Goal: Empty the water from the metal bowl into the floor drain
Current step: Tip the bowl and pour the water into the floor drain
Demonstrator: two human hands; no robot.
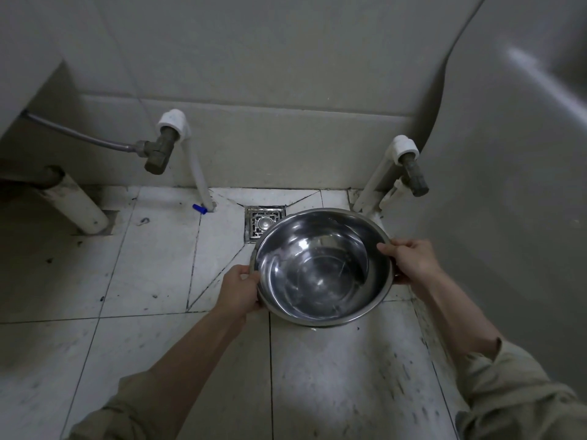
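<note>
I hold a shiny metal bowl (322, 268) above the tiled floor, with clear water pooled in its bottom. My left hand (236, 289) grips the bowl's left rim, thumb over the edge. My right hand (409, 260) grips the right rim in the same way. The bowl looks roughly level. Just beyond its far left edge lies the square metal floor drain (262, 222), set in the floor near the wall; the bowl covers the drain's near right corner.
Two white pipes with metal valves rise from the floor: one (168, 138) left of the drain, one (408, 163) right of it. A thick white pipe (74, 201) slants at the far left. A small blue cap (199, 208) lies by the left pipe's foot. A grey wall panel (508, 185) stands at the right.
</note>
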